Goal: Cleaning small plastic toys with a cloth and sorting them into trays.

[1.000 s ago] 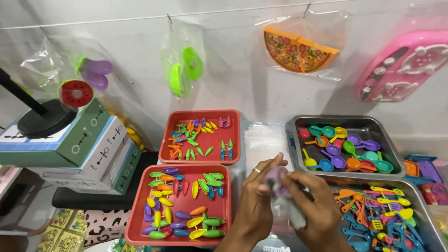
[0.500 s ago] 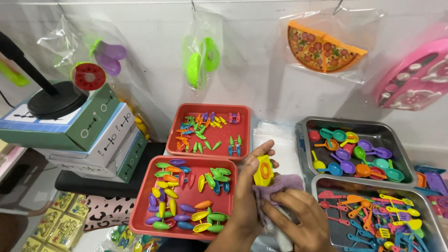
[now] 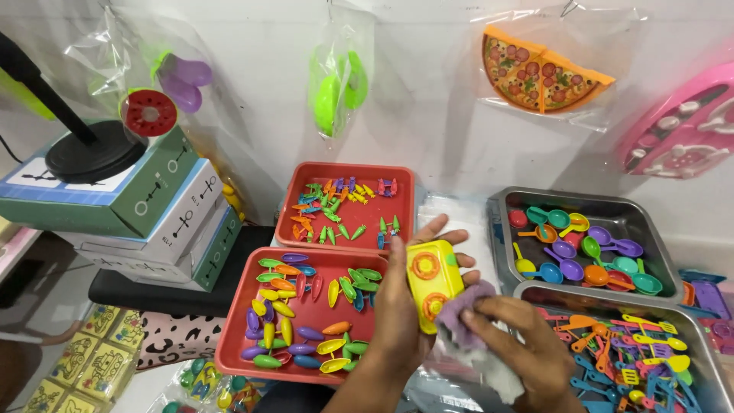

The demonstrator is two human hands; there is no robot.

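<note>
My left hand [image 3: 404, 306] grips a small yellow toy stove [image 3: 430, 281] with orange burner rings, held upright in front of me. My right hand [image 3: 527, 348] presses a lilac cloth [image 3: 461, 320] against the stove's lower right side. Both hands hover between the near red tray [image 3: 229, 348] of colourful toy pieces and the near metal tray [image 3: 699, 329] of toy utensils.
A far red tray [image 3: 405, 183] holds small coloured pieces. A far metal tray [image 3: 650, 222] holds toy spoons and pans. Stacked boxes [image 3: 153, 222] with a black stand sit at left. Bagged toys, among them pizza slices [image 3: 539, 73], hang on the wall.
The yellow stove has been turned upright so its burner face shows, and the cloth now rubs its lower side. The view has shifted a little leftward.
</note>
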